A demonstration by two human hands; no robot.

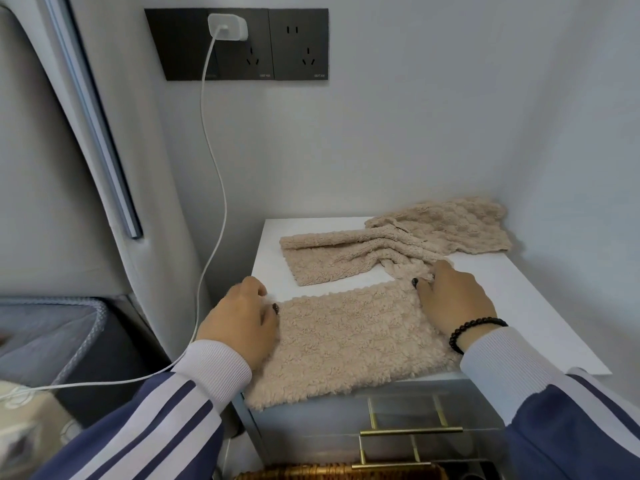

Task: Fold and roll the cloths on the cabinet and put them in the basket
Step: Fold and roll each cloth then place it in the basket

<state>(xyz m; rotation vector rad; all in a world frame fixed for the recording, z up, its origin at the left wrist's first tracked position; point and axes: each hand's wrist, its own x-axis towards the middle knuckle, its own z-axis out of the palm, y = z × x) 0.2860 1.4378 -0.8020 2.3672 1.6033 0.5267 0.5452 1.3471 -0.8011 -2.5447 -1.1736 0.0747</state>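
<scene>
From the head camera you look down on a white cabinet [540, 306] set in a corner of pale walls. A beige fluffy cloth [346, 337] lies spread flat on its near part, the near edge hanging just over the cabinet's front. Your left hand [239, 323] sits at the cloth's left edge, fingers curled inward at the far left corner; the thumb lies against the pile, and its grip looks like a pinch on that corner, though the fingertips are hidden. Your right hand [457, 299] rests on the cloth's far right corner, fingers bent down into the fabric and gathering it there. A dark bead bracelet [474, 329] circles the right wrist, and both sleeves are blue with pale stripes and cuffs.

Behind the spread cloth, a second beige cloth [349, 258] lies rumpled on the cabinet, and a third cloth [457, 226] lies in the far right corner, overlapping it. A woven basket [339, 472] shows its rim at the bottom edge, below the cabinet's front with its brass handles [412, 432]. On the wall, a white charger [227, 27] sits in a black socket panel [298, 43], its cable [216, 188] trailing down to the left.
</scene>
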